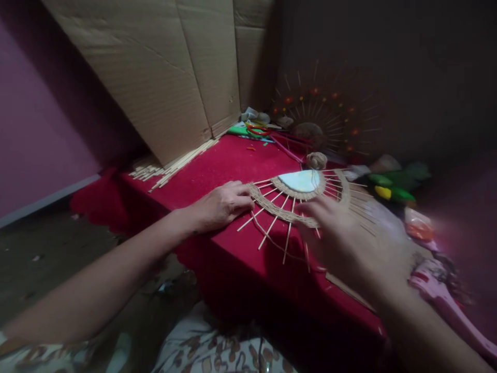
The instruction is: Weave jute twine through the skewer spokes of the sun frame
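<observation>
A half-round fan of thin sticks and woven twine (277,210) lies on the red cloth in front of me. Its centre is a pale blue half-disc (297,181) edged with twine, and the sticks spread outward through a wider woven band. My left hand (225,206) is closed on the left end of that band, fingers curled at its edge. Over the band's right part is my right hand (328,223), smeared by motion, so its fingers' grip does not show clearly. A loose twine strand (267,233) trails below the sticks.
Bare sticks (182,163) lie beside a large cardboard sheet (155,67). Behind the fan sit a twine ball (316,160) and red-handled scissors (258,129). A similar decorated fan (334,111) stands at the back. A pink glue gun (438,290) lies at the right.
</observation>
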{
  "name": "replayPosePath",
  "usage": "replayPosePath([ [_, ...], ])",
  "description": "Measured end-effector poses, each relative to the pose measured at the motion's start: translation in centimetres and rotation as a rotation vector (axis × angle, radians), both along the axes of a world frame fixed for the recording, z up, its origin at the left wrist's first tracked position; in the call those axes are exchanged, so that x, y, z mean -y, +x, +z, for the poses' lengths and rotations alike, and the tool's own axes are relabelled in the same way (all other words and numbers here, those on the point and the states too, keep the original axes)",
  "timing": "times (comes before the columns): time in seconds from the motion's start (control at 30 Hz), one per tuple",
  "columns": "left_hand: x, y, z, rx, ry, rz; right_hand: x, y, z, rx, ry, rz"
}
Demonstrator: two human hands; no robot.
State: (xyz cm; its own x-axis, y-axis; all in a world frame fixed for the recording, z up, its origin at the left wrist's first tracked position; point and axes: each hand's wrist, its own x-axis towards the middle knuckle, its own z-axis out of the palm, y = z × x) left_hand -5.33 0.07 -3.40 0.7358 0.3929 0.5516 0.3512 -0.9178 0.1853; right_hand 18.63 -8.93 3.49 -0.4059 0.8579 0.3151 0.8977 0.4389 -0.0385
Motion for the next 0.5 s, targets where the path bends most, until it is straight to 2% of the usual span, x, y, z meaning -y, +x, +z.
replayPosePath([
  [0.07,0.0,0.0,0.0,-0.003,-0.007,0.007,-0.5,-3.1,-1.6,0.012,-0.093,0.099],
  [0.2,0.2,-0.1,0.0,-0.029,-0.006,0.023,-1.7,-6.2,-3.5,0.147,-0.181,0.047],
  [0.37,0.4,-0.3,0.2,-0.11,0.019,0.081,-2.0,-6.6,-3.3,0.116,-0.231,-0.032],
  [0.5,0.7,0.1,0.6,-0.234,0.083,0.2,-1.8,-6.5,-3.0,-0.112,-0.337,-0.105],
])
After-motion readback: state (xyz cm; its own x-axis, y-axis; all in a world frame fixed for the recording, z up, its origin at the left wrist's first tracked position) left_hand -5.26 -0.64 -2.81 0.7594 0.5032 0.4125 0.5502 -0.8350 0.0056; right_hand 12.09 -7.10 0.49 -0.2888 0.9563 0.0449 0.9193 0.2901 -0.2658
